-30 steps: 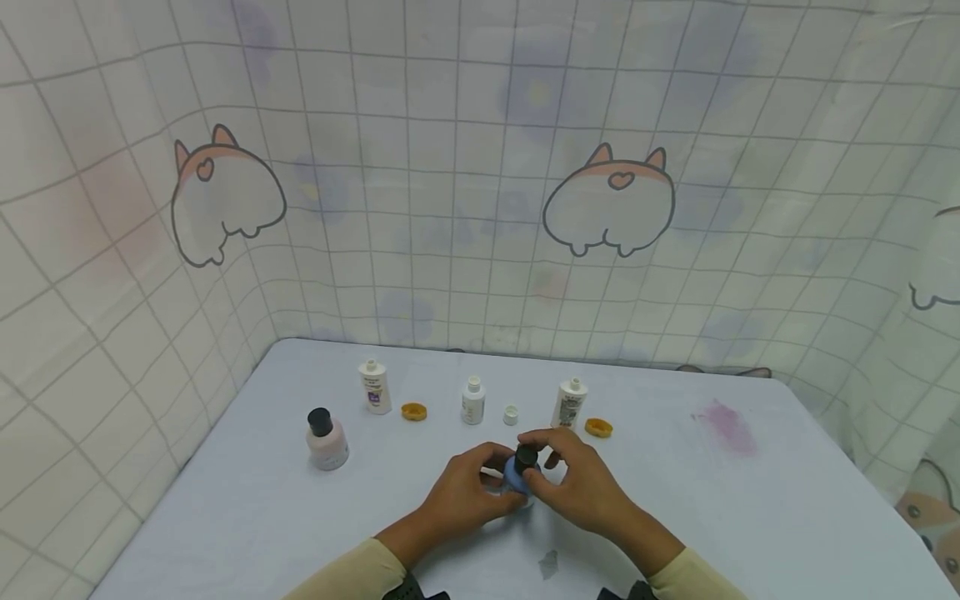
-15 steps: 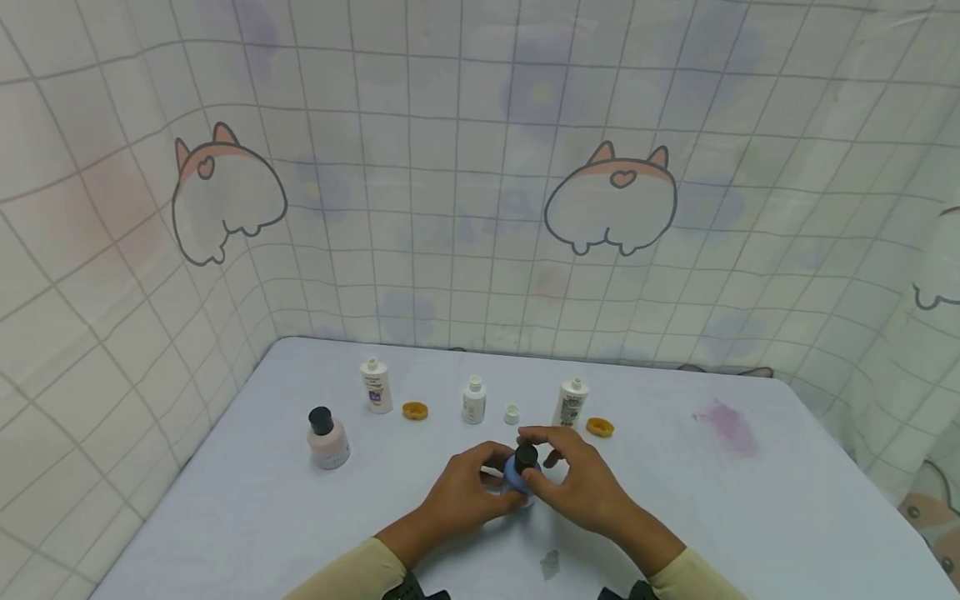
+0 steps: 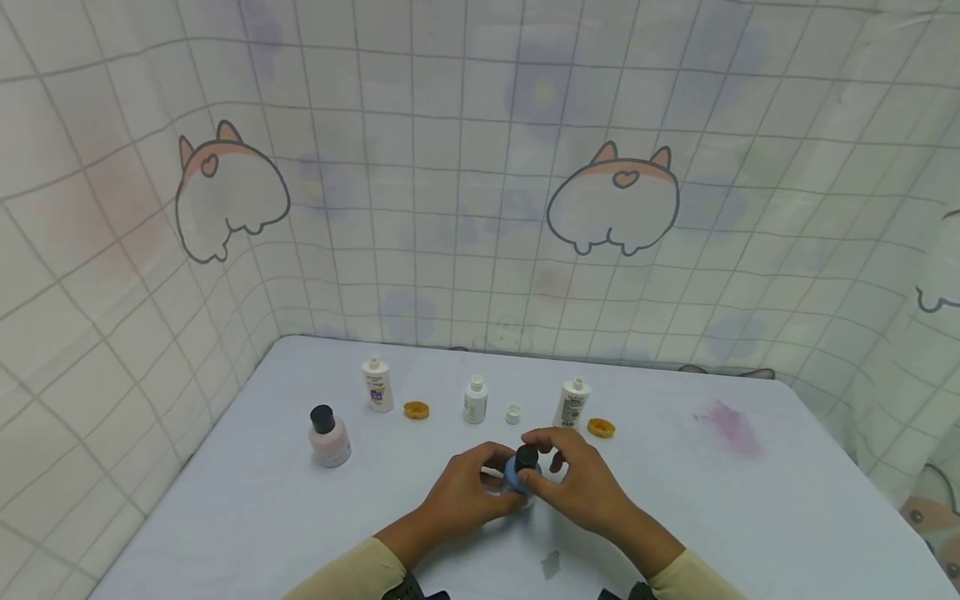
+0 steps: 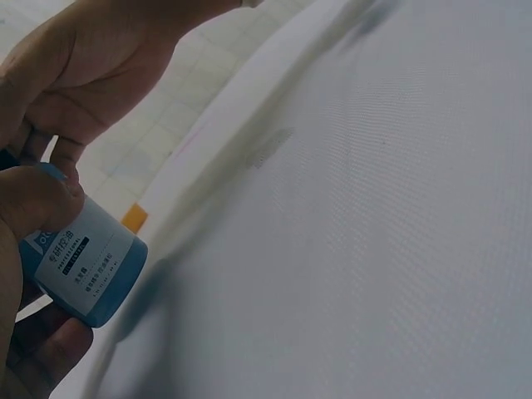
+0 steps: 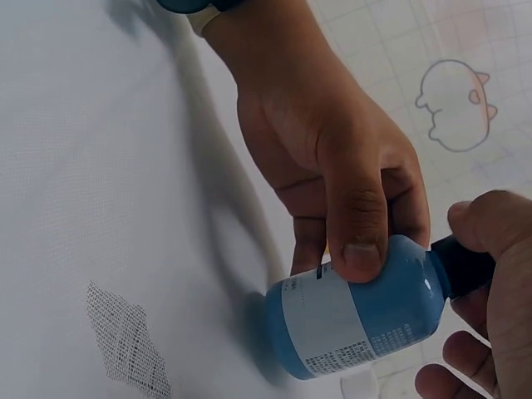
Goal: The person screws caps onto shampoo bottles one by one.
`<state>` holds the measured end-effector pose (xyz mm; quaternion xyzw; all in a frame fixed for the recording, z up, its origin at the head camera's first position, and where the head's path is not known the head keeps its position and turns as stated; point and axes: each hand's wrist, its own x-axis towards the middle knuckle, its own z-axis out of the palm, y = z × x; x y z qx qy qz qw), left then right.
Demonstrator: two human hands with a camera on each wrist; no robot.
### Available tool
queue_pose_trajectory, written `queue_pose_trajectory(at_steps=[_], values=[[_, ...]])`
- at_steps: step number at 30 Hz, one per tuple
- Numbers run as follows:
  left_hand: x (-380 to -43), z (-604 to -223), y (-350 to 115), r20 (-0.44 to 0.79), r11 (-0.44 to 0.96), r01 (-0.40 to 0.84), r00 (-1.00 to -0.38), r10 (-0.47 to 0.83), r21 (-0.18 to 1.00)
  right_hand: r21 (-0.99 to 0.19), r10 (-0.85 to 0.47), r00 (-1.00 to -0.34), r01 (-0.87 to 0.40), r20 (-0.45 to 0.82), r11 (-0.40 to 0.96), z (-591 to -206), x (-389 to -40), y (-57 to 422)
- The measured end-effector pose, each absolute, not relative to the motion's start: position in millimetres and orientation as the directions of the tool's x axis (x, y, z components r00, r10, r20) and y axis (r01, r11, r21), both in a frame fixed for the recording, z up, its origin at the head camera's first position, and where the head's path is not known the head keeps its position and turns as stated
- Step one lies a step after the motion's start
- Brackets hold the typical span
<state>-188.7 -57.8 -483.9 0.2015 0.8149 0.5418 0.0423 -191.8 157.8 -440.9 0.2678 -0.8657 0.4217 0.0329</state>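
A blue bottle (image 5: 403, 291) with a white label and a black cap (image 5: 459, 264) stands between my hands, near the middle of the table in the head view. Around its body curl the fingers and thumb of my left hand (image 3: 467, 493), the thumb lying along the blue shoulder. My right hand (image 3: 581, 485) pinches the cap, thumb on the near side; the right wrist view shows its lower fingers apart from the bottle. In the left wrist view the bottle (image 4: 91, 258) shows its printed label, while the hands cover much of its top.
Left of the hands stands a pink bottle (image 3: 329, 446) with a black cap. Behind are white bottles (image 3: 377, 387), (image 3: 475, 402), (image 3: 572, 404), two yellow caps (image 3: 416, 410), (image 3: 601, 427) and a small white cap (image 3: 513, 414). A grid-patterned curtain (image 3: 480, 208) borders the table.
The head view drifts very slightly. Both hands stay on the blue bottle, and the right fingers shift a little about the cap.
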Motion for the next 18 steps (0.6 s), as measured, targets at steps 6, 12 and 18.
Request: queue_pose_trajectory(at_steps=[6,12,18], values=[[-188.6,-481.2,-58.7,0.147,0.335,0.282,-0.915,0.375,0.899,-0.718,-0.471,-0.826,-0.529,0.31,0.453,-441.0,-192.2,158.8],[-188.1,-482.7,-58.9,0.148,0.34,0.283,-0.917,0.371,0.897,-0.699,-0.474,-0.82,-0.543,0.321,0.466,-441.9,-191.9,158.8],[-188.4,-483.9,-58.8,0.152,0.334,0.284,-0.916,0.371,0.899,-0.716,-0.433,-0.857,-0.487,0.28,0.501,-442.3,-191.4,157.3]])
